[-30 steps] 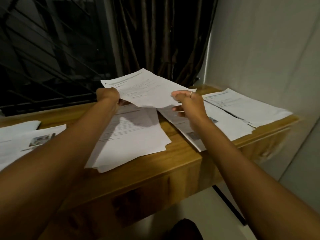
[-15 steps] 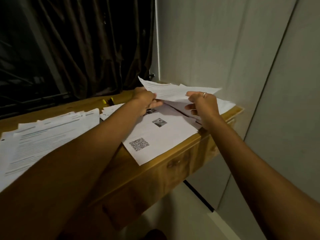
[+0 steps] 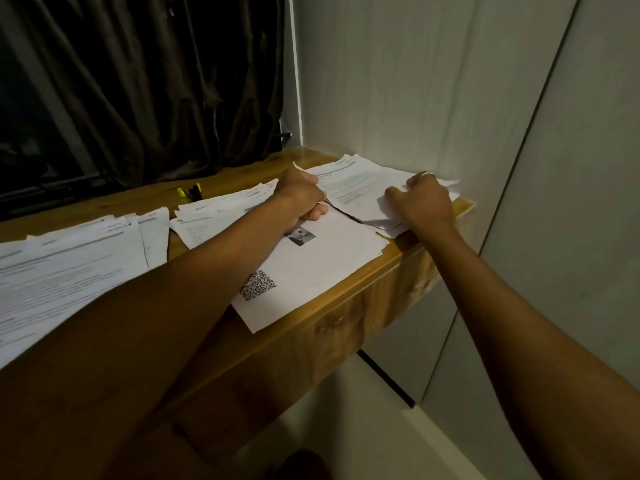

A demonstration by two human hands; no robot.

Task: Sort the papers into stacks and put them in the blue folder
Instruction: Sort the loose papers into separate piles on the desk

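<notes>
The left grip (image 3: 302, 197) and right grip (image 3: 425, 202) are pinching the printed sheet (image 3: 360, 188), needing edges squared on the corner stack (image 3: 389, 231).

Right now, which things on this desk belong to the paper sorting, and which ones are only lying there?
Belong to the job: held sheet, gripped by left hand and right hand; QR-code sheet; middle stack; left stack.
Only lying there: small yellow-and-black object; dark curtain. The blue folder is not in view.
</notes>
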